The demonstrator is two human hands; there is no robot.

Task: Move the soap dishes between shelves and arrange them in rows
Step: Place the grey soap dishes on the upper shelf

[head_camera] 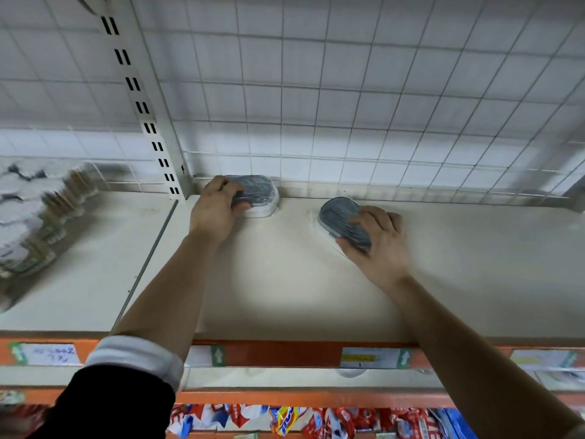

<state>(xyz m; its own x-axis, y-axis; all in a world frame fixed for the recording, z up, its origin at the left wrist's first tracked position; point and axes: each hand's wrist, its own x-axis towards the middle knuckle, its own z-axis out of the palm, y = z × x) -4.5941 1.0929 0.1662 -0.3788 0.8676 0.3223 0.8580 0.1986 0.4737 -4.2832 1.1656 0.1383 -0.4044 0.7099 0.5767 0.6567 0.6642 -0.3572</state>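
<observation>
Head camera: the row is only just starting, I'd judge, with two grey dishes showing on the cream shelf (285,296). The left hand (215,210) is curling its fingers over the left soap dish (256,193), tucked in the back corner against the wire grid (348,90). The right hand (376,245) is gripping the right soap dish (343,217), angled, apart from the first.

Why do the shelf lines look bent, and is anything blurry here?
Head view: the wide lens bows the wire grid and shelf; packets at far left are blurred; the left hand and right hand, each gripping a soap dish, cast soft shadows.
</observation>
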